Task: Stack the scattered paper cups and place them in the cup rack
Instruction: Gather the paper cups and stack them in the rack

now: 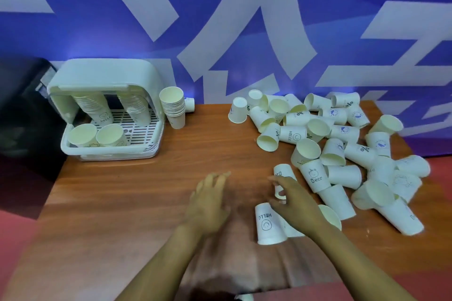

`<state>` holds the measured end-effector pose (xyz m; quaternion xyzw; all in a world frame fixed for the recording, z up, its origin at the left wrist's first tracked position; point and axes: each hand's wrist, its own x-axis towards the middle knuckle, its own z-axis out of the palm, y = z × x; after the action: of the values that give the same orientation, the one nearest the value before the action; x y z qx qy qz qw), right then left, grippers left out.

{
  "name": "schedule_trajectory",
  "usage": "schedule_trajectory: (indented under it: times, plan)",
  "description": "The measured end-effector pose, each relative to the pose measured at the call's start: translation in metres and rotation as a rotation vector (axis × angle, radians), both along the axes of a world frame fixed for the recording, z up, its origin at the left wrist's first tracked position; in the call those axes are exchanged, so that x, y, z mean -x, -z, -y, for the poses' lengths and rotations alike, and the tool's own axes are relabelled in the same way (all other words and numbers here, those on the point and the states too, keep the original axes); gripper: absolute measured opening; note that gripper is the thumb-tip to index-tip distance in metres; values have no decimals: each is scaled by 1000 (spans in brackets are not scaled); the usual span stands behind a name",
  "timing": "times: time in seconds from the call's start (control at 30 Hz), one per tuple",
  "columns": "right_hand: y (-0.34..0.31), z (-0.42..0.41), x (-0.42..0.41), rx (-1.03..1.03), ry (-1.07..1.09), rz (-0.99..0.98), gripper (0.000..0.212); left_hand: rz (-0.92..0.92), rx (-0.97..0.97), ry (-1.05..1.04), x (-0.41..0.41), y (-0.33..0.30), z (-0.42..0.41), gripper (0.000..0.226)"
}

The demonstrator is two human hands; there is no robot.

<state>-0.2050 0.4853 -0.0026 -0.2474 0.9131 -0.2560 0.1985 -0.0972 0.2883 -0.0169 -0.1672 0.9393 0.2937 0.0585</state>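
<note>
The left hand (210, 205) hovers spread and empty over the counter (122, 203). The right hand (297, 200), fingers loosely curled, reaches over an upside-down cup (283, 178) without gripping it.

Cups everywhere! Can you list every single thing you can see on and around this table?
loose cups: too many to count, white, piled on the table's right side, mostly tipped over
cup rack: one, white, lid up, on the table's far left corner
stacks in rack: two leaning at the back, two cups or short stacks upright in front, white
stack beside rack: one, white, upright, just right of the rack, one cup lying behind it
table: one, brown wood
wall: blue with white shapes, behind the table
left hand: open, over bare table
right hand: open, reaching over the nearest cups
</note>
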Motion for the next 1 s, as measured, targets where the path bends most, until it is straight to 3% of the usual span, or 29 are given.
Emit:
schedule_trajectory:
  times: [0.2,0.4,0.57,0.77,0.9,1.0]
  plan:
    - [5,-54,24,-185,-131,-82,48,151,211,231,19,6,-66,84]
    - [20,-62,28,-428,-210,-211,51,105,408,534,29,26,-94,75]
    - [34,-53,33,-543,-248,-264,57,128,532,625,24,56,-92,96]
    - [43,-45,34,-526,-268,-192,52,142,529,590,22,61,-94,99]
    - [36,-45,36,-376,-235,-92,32,118,542,548,21,55,-91,71]
    - [27,-45,36,-259,-210,-51,21,131,433,433,15,51,-80,66]
